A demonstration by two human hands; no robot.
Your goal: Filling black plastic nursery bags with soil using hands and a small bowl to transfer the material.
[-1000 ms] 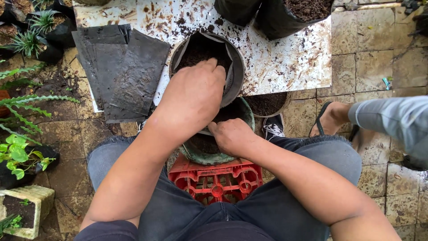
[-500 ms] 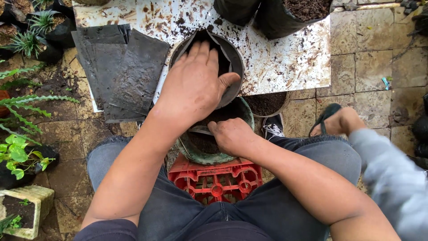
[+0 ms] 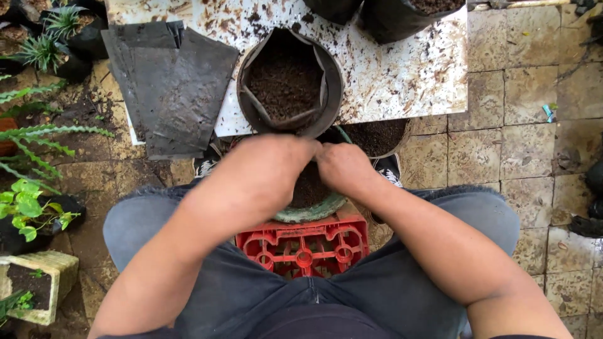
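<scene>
Left hand (image 3: 270,160) and right hand (image 3: 342,164) meet over the green basin (image 3: 308,210), fingers curled in soil; grip unclear. Best scoop evenly toward the lined pot (image 3: 290,81) at 12 o'clock.

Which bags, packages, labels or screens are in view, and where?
No labels, signs or screens.
Black grow bag: open, filled with soil, inside a round pot on the white board.
Flat black bags: stacked at the board's left edge.
Two more black bags: at the board's far edge, soil inside one.
</scene>
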